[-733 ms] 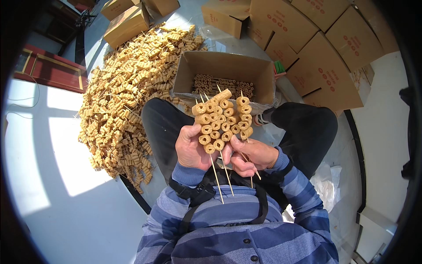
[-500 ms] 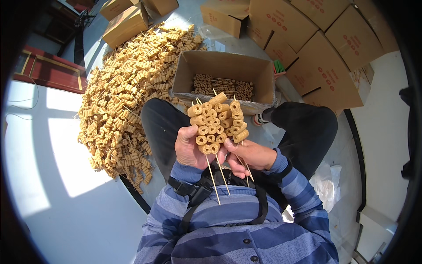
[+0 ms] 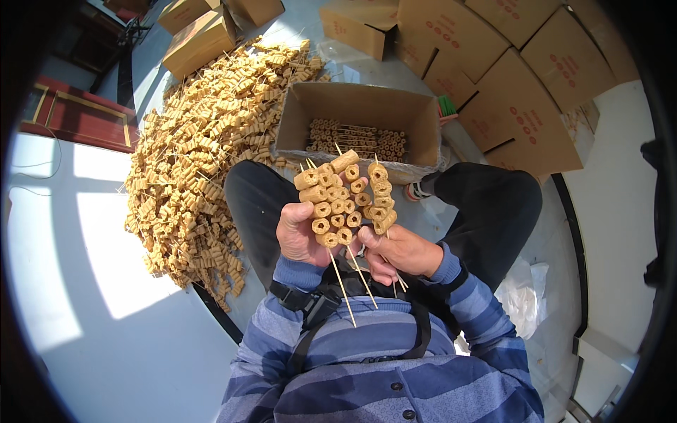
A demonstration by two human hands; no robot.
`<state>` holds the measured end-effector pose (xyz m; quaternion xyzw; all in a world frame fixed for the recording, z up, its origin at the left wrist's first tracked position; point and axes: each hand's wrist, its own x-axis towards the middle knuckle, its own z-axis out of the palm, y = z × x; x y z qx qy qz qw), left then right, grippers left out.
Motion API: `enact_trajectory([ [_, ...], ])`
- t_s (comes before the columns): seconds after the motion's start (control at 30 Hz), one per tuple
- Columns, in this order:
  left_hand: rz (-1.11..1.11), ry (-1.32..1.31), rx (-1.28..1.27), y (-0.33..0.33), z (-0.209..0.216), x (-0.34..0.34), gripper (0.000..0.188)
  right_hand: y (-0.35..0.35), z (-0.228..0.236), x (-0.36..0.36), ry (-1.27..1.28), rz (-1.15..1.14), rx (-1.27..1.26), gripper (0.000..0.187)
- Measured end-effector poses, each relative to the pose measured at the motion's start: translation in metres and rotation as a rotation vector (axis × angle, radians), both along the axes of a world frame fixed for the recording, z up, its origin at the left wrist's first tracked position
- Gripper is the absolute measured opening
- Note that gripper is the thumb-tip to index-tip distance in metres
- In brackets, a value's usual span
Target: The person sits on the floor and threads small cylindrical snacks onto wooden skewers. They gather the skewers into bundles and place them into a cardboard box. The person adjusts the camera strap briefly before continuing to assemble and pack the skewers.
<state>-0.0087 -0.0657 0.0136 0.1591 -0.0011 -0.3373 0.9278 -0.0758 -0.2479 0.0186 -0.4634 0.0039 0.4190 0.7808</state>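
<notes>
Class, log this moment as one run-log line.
left hand: holding skewered rolls | right hand: holding other skewered rolls | front: open carton, packed skewers inside | person's left: heap of skewers

- one left hand [image 3: 300, 236]
- one right hand [image 3: 409, 252]
- several held skewers [image 3: 338, 206], too overlapped to count
- one heap [image 3: 201, 166]
- several boxes [image 3: 509, 116], exact number unclear
- one brush [image 3: 446, 106]
- two buttons [image 3: 396, 387]
</notes>
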Motion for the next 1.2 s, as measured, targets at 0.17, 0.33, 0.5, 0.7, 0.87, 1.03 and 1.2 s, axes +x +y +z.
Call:
enact_trajectory([
  [0.17, -0.030, 0.046, -0.063, -0.001, 0.000, -0.003, 0.089, 0.003, 0.000, -0.002, 0.036, 0.037, 0.107, 0.056],
  [0.33, -0.084, 0.035, -0.141, 0.003, -0.007, -0.001, 0.087, 0.003, 0.000, -0.001, -0.030, 0.064, 0.034, 0.059],
  [0.5, -0.016, -0.049, -0.060, 0.010, -0.007, 0.002, 0.086, -0.015, 0.015, 0.007, -0.055, -0.118, -0.274, 0.054],
  [0.7, -0.048, -0.057, 0.035, 0.002, 0.003, -0.004, 0.095, -0.031, 0.034, 0.041, -0.242, -0.526, -0.458, 0.035],
  [0.87, -0.068, -0.062, 0.038, 0.001, 0.006, -0.006, 0.093, -0.016, 0.035, 0.056, -0.254, -0.424, -0.340, 0.026],
  [1.03, -0.056, -0.070, 0.048, 0.003, 0.005, -0.009, 0.087, -0.012, 0.028, 0.060, -0.173, -0.423, -0.340, 0.020],
  [1.2, 0.130, -0.014, 0.116, 0.006, 0.011, 0.000, 0.089, -0.011, 0.020, 0.044, -0.530, -0.547, -0.718, 0.025],
])
